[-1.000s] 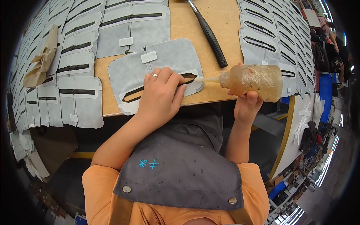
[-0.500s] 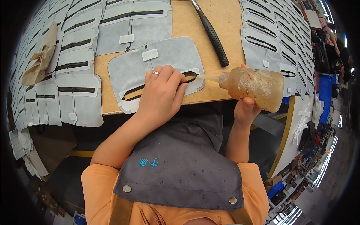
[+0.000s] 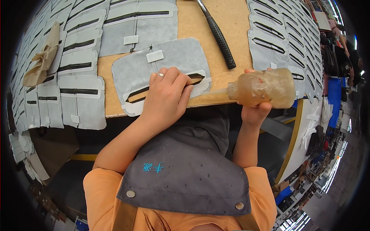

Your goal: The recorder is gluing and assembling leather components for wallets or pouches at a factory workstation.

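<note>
Panel (image 3: 162, 71), grey with a dark slot, lay flat at the near edge of the wooden table (image 3: 227, 27). The left hand (image 3: 166, 96) (ring on one finger) pressed down on it, fingers curled over the slot. The right hand (image 3: 255, 111) was closed around a glue bottle (image 3: 262, 87), held sideways, nozzle at the panel's right edge. More grey panels (image 3: 77, 65) lay in rows nearby. A hammer (image 3: 216, 32) rested just beyond.
</note>
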The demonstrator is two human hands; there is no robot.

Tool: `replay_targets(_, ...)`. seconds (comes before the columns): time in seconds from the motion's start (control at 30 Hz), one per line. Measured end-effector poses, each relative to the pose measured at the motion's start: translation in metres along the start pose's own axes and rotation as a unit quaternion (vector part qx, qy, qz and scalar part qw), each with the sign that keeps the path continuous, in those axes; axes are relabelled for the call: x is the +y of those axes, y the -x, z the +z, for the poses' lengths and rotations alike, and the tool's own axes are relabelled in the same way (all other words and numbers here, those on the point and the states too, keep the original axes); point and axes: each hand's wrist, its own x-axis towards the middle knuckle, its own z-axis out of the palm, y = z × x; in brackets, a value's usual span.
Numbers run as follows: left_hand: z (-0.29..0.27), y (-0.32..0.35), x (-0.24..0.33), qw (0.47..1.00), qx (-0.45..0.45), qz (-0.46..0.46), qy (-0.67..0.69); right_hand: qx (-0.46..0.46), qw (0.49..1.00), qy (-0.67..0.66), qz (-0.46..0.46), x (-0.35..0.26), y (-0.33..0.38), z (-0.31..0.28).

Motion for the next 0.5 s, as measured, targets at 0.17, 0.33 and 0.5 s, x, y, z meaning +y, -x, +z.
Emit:
replay_targets(0.17,0.001,0.000,0.000,1.000,0.001,0.001,0.001,0.061,0.998,-0.029,0.007,0.007,-0.013,-0.001)
replay_targets(0.33,0.001,0.001,0.000,1.000,0.004,0.004,-0.005,0.021,0.999,0.026,-0.042,0.006,-0.020,0.019)
replay_targets(0.5,0.002,0.000,-0.001,1.000,0.001,0.003,-0.005,-0.034,0.998,0.023,-0.046,0.005,-0.024,0.023)
